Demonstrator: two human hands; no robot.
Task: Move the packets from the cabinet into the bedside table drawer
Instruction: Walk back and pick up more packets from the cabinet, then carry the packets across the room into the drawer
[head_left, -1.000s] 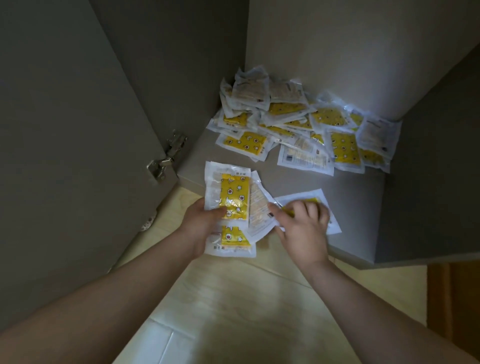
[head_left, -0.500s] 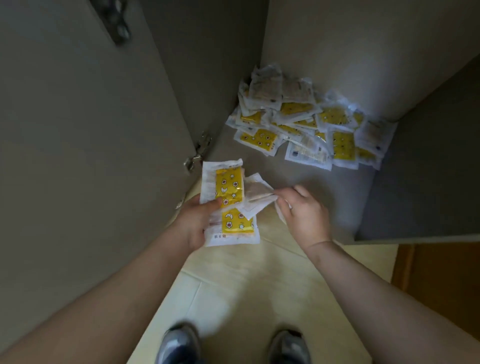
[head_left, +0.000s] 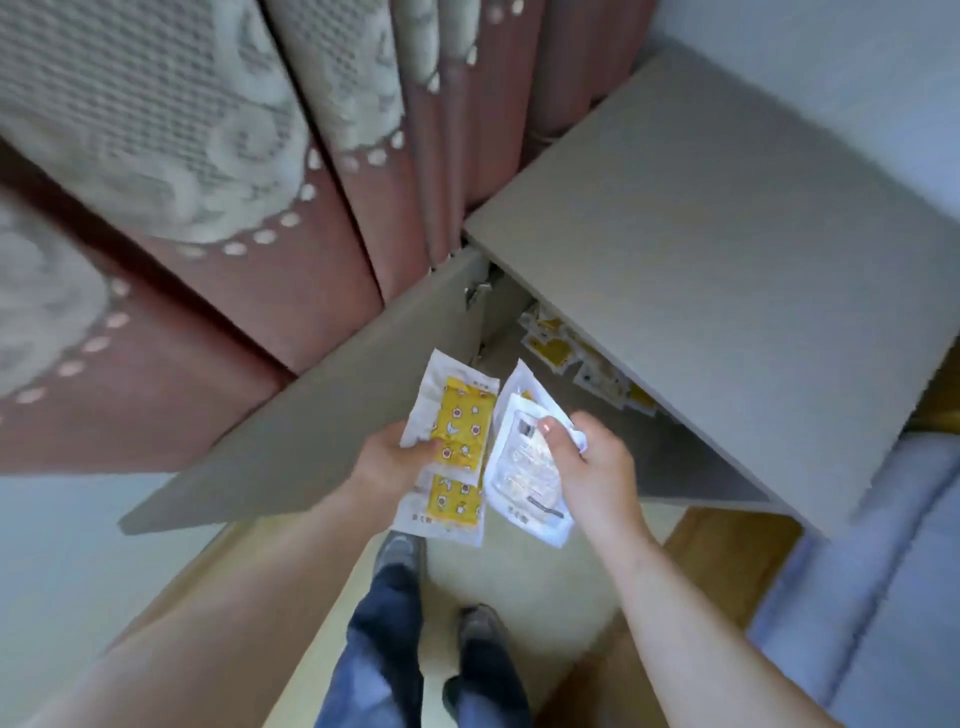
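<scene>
My left hand (head_left: 387, 460) grips a stack of white packets with yellow patterned faces (head_left: 457, 431), its thumb lying across the top one. My right hand (head_left: 592, 467) pinches more white packets (head_left: 524, 467) that show their printed backs. Both bundles are held in the air in front of the open cabinet (head_left: 727, 260). A pile of the same packets (head_left: 576, 364) lies on the cabinet's shelf, mostly hidden under its grey top. No bedside table drawer is in view.
The cabinet door (head_left: 322, 421) stands open to the left, beside my left hand. Behind it hang pink curtains with lace (head_left: 208, 182). My legs and shoes (head_left: 415, 623) stand on pale floor tiles. A blue-grey surface (head_left: 883, 571) lies at the right.
Both hands have lifted their packets off the shelf and drawn back from the cabinet. The view has pulled up and away, so the cabinet's top and the curtains are now seen.
</scene>
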